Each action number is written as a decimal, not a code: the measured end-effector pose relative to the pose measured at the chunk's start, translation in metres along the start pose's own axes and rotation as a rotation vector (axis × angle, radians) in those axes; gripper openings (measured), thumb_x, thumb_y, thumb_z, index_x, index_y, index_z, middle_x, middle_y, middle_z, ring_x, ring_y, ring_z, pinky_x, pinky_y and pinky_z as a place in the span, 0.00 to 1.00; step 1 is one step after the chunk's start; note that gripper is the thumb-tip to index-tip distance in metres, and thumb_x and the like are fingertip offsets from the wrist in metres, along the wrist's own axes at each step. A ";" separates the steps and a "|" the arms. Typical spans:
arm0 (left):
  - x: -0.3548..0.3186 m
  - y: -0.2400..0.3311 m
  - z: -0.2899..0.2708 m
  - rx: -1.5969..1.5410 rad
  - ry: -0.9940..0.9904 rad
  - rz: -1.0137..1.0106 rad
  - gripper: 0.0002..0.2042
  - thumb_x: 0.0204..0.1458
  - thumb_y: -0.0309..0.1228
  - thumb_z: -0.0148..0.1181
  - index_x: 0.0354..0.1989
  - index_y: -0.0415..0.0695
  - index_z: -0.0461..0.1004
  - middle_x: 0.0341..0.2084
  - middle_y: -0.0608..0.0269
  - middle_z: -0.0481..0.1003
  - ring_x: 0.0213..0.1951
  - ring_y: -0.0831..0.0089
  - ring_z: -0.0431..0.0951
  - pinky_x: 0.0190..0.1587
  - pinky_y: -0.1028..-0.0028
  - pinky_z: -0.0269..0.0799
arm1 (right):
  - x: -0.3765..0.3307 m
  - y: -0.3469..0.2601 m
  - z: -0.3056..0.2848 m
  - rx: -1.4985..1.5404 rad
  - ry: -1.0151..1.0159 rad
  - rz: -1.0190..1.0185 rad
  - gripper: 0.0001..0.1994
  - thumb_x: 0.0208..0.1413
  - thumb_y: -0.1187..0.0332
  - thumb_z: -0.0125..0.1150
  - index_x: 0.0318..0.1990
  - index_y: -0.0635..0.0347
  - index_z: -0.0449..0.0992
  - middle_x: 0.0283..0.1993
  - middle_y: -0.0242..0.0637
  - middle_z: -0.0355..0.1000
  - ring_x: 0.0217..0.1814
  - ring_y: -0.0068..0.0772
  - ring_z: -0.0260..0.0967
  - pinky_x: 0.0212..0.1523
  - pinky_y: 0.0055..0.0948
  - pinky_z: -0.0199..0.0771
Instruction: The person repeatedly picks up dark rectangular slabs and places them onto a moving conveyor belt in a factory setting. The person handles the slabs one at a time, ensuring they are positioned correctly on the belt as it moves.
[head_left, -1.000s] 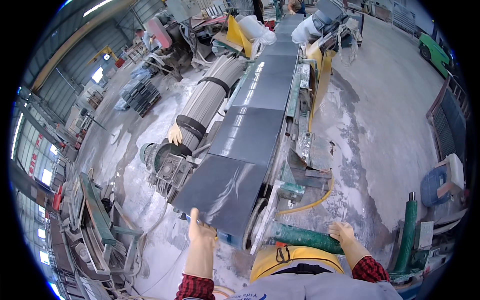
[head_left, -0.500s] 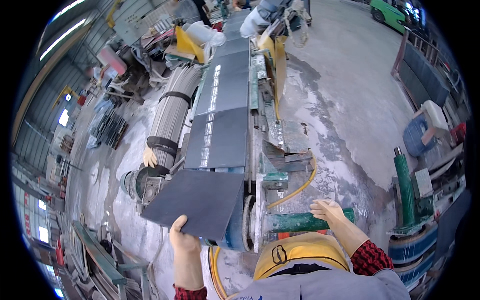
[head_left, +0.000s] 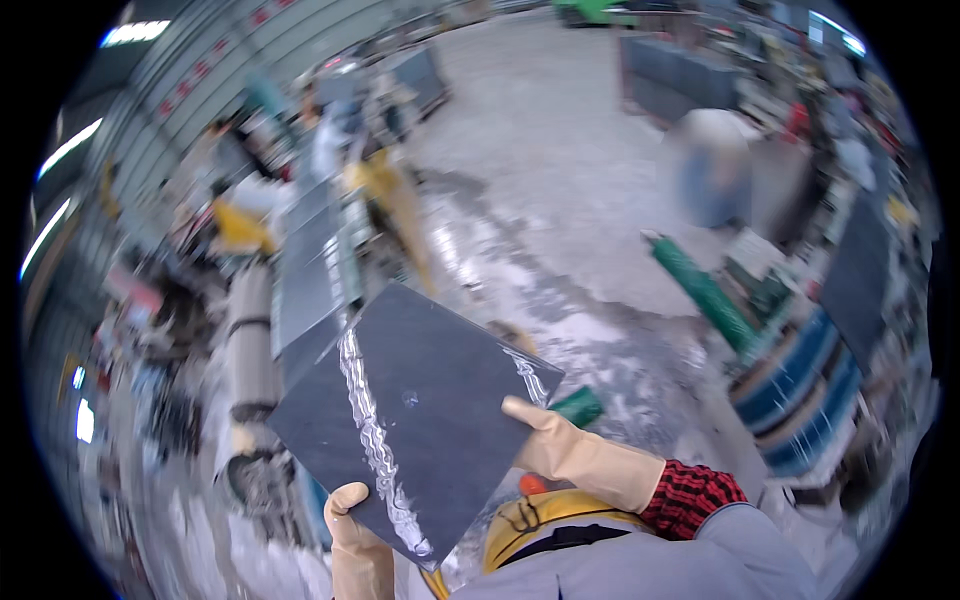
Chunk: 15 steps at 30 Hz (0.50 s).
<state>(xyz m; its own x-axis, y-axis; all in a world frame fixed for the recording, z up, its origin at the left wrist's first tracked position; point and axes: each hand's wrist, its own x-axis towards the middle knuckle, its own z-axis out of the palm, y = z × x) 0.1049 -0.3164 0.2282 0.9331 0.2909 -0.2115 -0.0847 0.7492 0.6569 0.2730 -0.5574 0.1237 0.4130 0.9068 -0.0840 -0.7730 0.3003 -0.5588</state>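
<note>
A square dark grey stone tile [head_left: 440, 400] is held tilted in front of my body, with bands of light glinting on its wet-looking face. My left hand [head_left: 352, 530], in a cream rubber glove, grips its near left edge with the thumb on top. Gripping the right edge is my right hand [head_left: 560, 445], gloved the same way, its thumb also on the upper face. The fingers of both hands are hidden beneath the tile. Behind it runs a conveyor [head_left: 310, 255] carrying more dark tiles.
To the right stand a green cylinder [head_left: 700, 290] and a blue-banded roller or belt [head_left: 800, 395], with a dark slab [head_left: 858, 275] beside it. A bundled grey roll [head_left: 250, 340] lies left of the conveyor. Yellow guards [head_left: 240, 228] flank the line. A stack of dark slabs [head_left: 680, 75] stands farther back.
My left hand has lifted the tile off the conveyor's end, and my right hand has taken hold of its other edge. The view has swung right.
</note>
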 end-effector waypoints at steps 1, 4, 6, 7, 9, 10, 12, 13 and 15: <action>0.006 -0.022 0.004 0.021 -0.006 -0.048 0.29 0.45 0.26 0.56 0.60 0.28 0.68 0.50 0.41 0.78 0.50 0.45 0.80 0.55 0.52 0.79 | -0.040 -0.015 -0.001 -0.554 0.133 -0.076 0.21 0.64 0.70 0.60 0.64 0.57 0.72 0.61 0.46 0.74 0.61 0.39 0.73 0.62 0.35 0.72; 0.039 -0.101 0.077 -0.087 -0.046 -0.387 0.29 0.47 0.29 0.55 0.60 0.29 0.69 0.50 0.41 0.78 0.49 0.45 0.80 0.54 0.52 0.79 | -0.162 -0.042 0.000 -1.130 0.626 -0.179 0.18 0.57 0.79 0.59 0.53 0.51 0.82 0.47 0.43 0.82 0.45 0.34 0.81 0.49 0.30 0.79; 0.045 -0.154 0.137 0.153 0.075 -0.518 0.28 0.50 0.34 0.55 0.62 0.35 0.70 0.53 0.47 0.78 0.51 0.48 0.79 0.58 0.52 0.75 | -0.233 -0.035 -0.007 -0.954 0.807 -0.214 0.19 0.57 0.79 0.56 0.54 0.50 0.81 0.49 0.43 0.82 0.48 0.34 0.80 0.51 0.29 0.77; 0.047 -0.183 0.153 0.213 -0.001 -0.531 0.28 0.51 0.36 0.55 0.62 0.36 0.70 0.55 0.49 0.77 0.53 0.49 0.78 0.59 0.53 0.74 | -0.264 -0.030 -0.011 -0.901 0.912 -0.235 0.19 0.57 0.79 0.54 0.54 0.51 0.81 0.49 0.43 0.82 0.50 0.34 0.80 0.52 0.29 0.77; 0.067 -0.242 0.148 0.337 -0.105 -0.569 0.27 0.57 0.40 0.56 0.63 0.38 0.70 0.59 0.53 0.74 0.58 0.54 0.75 0.61 0.55 0.72 | -0.311 -0.008 -0.019 -0.947 1.233 -0.177 0.18 0.58 0.78 0.53 0.53 0.54 0.82 0.50 0.44 0.81 0.52 0.36 0.79 0.54 0.29 0.76; 0.071 -0.270 0.158 0.388 -0.137 -0.622 0.26 0.59 0.40 0.56 0.63 0.39 0.69 0.59 0.53 0.74 0.58 0.55 0.75 0.61 0.56 0.72 | -0.337 -0.003 -0.019 -0.884 1.277 -0.253 0.17 0.59 0.75 0.53 0.54 0.56 0.81 0.52 0.45 0.80 0.54 0.39 0.78 0.56 0.31 0.75; 0.069 -0.320 0.181 0.483 -0.175 -0.697 0.25 0.61 0.40 0.55 0.64 0.39 0.68 0.60 0.53 0.73 0.58 0.56 0.75 0.61 0.58 0.72 | -0.377 0.003 -0.017 -0.770 1.321 -0.398 0.17 0.61 0.71 0.54 0.55 0.59 0.80 0.57 0.47 0.78 0.60 0.46 0.76 0.60 0.34 0.73; 0.072 -0.345 0.196 0.595 -0.250 -0.704 0.25 0.62 0.40 0.55 0.65 0.39 0.67 0.59 0.53 0.73 0.57 0.59 0.75 0.60 0.60 0.72 | -0.391 0.017 -0.035 -0.696 1.403 -0.389 0.18 0.61 0.72 0.53 0.56 0.61 0.79 0.58 0.49 0.77 0.60 0.47 0.75 0.60 0.35 0.74; 0.080 -0.387 0.220 1.000 -0.350 -0.571 0.27 0.62 0.42 0.57 0.65 0.39 0.66 0.57 0.53 0.73 0.54 0.65 0.76 0.56 0.66 0.73 | -0.413 0.037 -0.062 -0.557 1.499 -0.456 0.18 0.60 0.73 0.51 0.57 0.63 0.78 0.60 0.52 0.76 0.60 0.48 0.75 0.59 0.36 0.75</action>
<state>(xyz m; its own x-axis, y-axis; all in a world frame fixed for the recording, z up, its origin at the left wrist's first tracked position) 0.2889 -0.7143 0.1161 0.8050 -0.2255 -0.5488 0.5359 -0.1206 0.8356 0.1038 -0.9397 0.0862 0.8625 -0.3888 -0.3239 -0.3480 0.0089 -0.9375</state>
